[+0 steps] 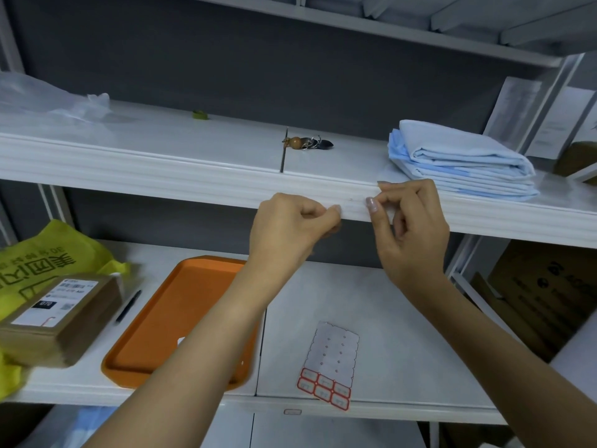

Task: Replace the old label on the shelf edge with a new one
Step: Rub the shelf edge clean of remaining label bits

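Our left grip [290, 227] and right grip [410, 227] both pinch the shelf edge [161, 176]; we cannot make out a label there, so the replacement seems unfinished.

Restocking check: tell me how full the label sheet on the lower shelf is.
Mostly empty. The label sheet is bare backing except six red-bordered labels at its near end.

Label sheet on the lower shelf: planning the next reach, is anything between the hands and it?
Nothing visible does. The white sheet of red-bordered labels lies on the white lower shelf below the right hand; the orange plastic tray sits apart, leftward.
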The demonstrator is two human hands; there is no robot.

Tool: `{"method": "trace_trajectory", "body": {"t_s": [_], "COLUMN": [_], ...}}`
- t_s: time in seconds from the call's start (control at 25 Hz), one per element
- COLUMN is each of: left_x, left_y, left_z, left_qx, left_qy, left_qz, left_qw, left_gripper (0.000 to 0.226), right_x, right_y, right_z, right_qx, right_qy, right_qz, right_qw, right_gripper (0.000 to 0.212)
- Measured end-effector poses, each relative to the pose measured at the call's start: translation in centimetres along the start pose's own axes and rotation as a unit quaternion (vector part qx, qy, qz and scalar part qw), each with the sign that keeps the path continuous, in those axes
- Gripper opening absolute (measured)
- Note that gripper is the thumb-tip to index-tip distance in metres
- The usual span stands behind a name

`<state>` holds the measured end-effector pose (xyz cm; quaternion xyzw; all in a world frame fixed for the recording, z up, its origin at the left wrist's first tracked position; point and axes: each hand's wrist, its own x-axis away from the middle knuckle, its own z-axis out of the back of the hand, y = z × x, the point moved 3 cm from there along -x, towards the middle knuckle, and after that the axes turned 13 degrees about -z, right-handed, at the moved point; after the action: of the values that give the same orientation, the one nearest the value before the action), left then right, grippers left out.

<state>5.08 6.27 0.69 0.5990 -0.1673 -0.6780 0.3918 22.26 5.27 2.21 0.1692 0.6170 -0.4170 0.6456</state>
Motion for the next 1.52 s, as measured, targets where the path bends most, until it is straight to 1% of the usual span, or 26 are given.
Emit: {"method": "trace_trajectory", "body": {"t_s": [0.08, 0.28, 0.56, 0.88, 1.24, 1.4, 1.52], "left_x": [0.2, 0.5, -0.3, -0.6, -0.6, -0.7, -0.8], "left_y": [-0.4, -0.8, -0.3, 0.2, 0.6, 0.9, 1.2], "left_z": [0.4, 1.2, 0.4, 0.3, 0.4, 0.5, 0.3], "left_qx": [0.023, 0.051, 0.054, 0.026, -0.011, -0.039, -0.081], "left_qy": [-0.003, -0.011, 0.001, 0.0, 0.009, 0.014, 0.017], "left_qz": [0.003, -0.027, 0.005, 0.033, 0.051, 0.057, 0.054], "left_qw": [1.0, 0.998, 0.999, 0.999, 0.999, 0.998, 0.995], "left_gripper": [0.021, 0.021, 0.022, 0.027, 0.03, 0.036, 0.043], "right_x": [0.0, 0.1, 0.1, -0.1, 0.1, 0.0, 0.1], "right_y": [0.2, 0.3, 0.6, 0.7, 0.5, 0.4, 0.4], "right_z": [0.0, -0.1, -0.4, -0.6, -0.7, -0.8, -0.8], "right_qx": [-0.011, -0.027, -0.031, -0.02, -0.021, -0.026, -0.026], "right_qy": [-0.001, 0.005, 0.009, 0.011, 0.008, 0.011, 0.009], "right_qz": [0.008, 0.016, 0.018, 0.017, 0.004, 0.008, 0.001], "right_qw": [1.0, 1.0, 0.999, 1.0, 1.0, 1.0, 1.0], "right_gripper": [0.015, 0.016, 0.016, 0.013, 0.016, 0.015, 0.015]}}
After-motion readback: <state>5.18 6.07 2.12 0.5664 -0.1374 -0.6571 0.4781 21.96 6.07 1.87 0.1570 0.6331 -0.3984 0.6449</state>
